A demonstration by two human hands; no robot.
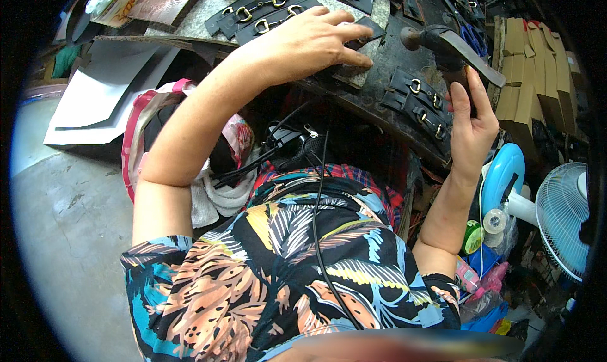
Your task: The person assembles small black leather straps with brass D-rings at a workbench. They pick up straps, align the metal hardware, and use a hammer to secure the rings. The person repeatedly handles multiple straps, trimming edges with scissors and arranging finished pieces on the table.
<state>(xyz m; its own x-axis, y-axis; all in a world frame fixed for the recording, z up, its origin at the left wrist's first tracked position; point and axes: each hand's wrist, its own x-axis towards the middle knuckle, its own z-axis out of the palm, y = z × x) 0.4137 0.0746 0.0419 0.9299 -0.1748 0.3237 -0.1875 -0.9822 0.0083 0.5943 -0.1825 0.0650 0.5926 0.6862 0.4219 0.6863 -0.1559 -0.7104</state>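
Observation:
My left hand [325, 38] reaches over the front edge of the workbench, fingers spread. Its fingertips lie at a small black leather piece [378, 30], partly hidden under them, by a stone block [351, 76]. In my right hand [472, 118] is a hammer [447, 44], raised above the bench, its round face toward the left hand. Just left of the hammer handle lie black straps with gold horsebit-shaped metal fittings [412, 98]. More such straps [269, 11] rest in a group beyond my left wrist.
At far left, white sheets [104, 90] lie beside the bench. Stacked brown cardboard [530, 77] stands on the right. Nearer on that side are a white and blue fan [564, 216], tape rolls [495, 221] and plastic bags. A black cable [320, 235] runs down my shirt front.

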